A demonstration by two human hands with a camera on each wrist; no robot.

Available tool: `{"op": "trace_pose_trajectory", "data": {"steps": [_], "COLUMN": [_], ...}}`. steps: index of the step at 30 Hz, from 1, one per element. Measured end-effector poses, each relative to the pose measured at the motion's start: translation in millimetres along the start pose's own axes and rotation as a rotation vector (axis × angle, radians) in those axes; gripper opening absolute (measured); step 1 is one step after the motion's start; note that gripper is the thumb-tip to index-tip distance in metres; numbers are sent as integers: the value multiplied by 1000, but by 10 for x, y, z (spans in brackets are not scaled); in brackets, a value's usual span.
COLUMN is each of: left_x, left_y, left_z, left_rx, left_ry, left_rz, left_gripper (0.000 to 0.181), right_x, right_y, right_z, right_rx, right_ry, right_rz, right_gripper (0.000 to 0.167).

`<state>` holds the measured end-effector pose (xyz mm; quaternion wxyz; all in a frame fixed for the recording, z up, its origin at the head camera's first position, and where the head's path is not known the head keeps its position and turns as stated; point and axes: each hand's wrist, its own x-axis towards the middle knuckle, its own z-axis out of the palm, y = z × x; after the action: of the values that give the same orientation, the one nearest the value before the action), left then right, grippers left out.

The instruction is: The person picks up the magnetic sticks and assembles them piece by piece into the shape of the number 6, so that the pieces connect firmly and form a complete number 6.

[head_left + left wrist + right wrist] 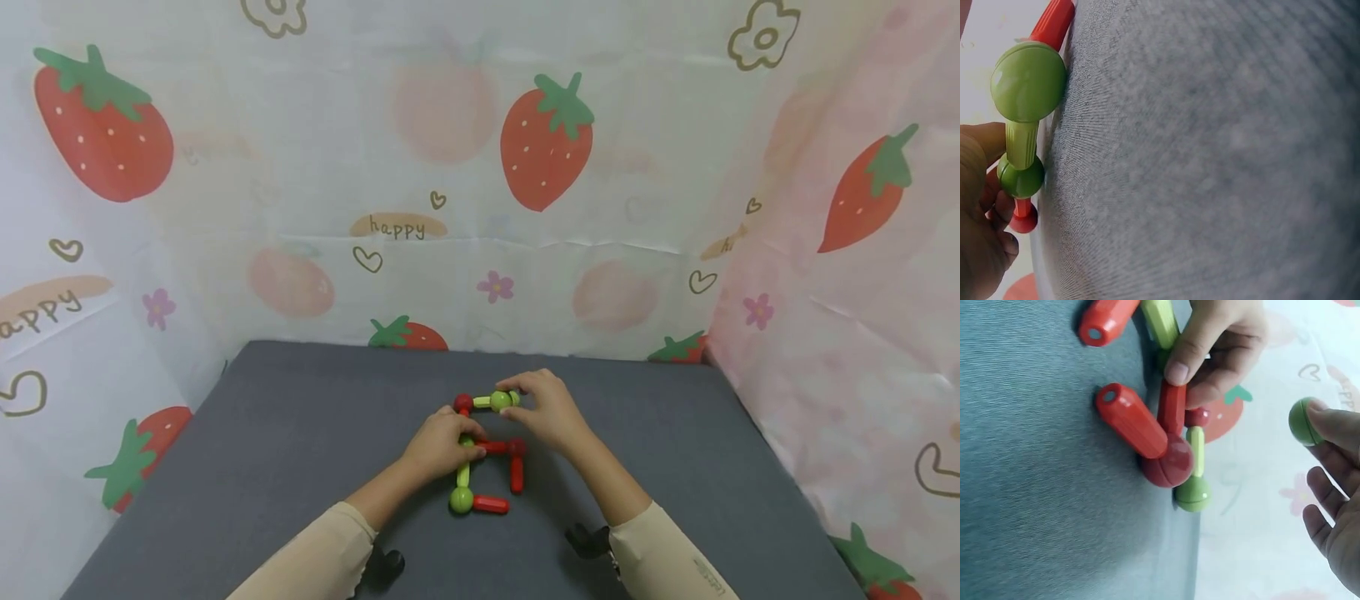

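Observation:
A figure of magnetic building sticks and balls lies on the grey table. My left hand [446,446] grips it around its middle green ball [1020,177], with the thumb on a red stick [1172,409]. That stick runs to a dark red ball [1168,461], from which another red stick [1132,422] extends. Nearest me, a green ball [461,500] carries a short red stick [491,504]. At the far end, a red ball [464,403] joins a light green stick [1195,450] ending in a green ball [1192,494]. My right hand [547,408] pinches a separate green ball [1304,422] close by.
The grey cloth-covered table [300,433] extends on both sides of the figure. Behind it and along the sides hangs a strawberry-print curtain [465,192]. Dark straps or mounts [587,542] show by the wrists.

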<state>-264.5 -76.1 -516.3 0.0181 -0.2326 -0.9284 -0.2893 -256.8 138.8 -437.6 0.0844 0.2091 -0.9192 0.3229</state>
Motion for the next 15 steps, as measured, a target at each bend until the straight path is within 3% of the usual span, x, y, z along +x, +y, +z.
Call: {"op": "trace_pose_trajectory", "data": {"steps": [6, 15], "left_x": [-25, -105], "left_y": [17, 105], "left_z": [-15, -89], "left_rx": [-9, -30], "left_ry": [10, 38], "left_rz": [-5, 22], "left_gripper": [13, 15], "right_x": [-193, -399], "right_y": [32, 108], "right_z": [8, 73], "right_rx": [1, 27], "right_ry": [11, -4], "right_rz": [-12, 43], "right_gripper": [38, 36]}}
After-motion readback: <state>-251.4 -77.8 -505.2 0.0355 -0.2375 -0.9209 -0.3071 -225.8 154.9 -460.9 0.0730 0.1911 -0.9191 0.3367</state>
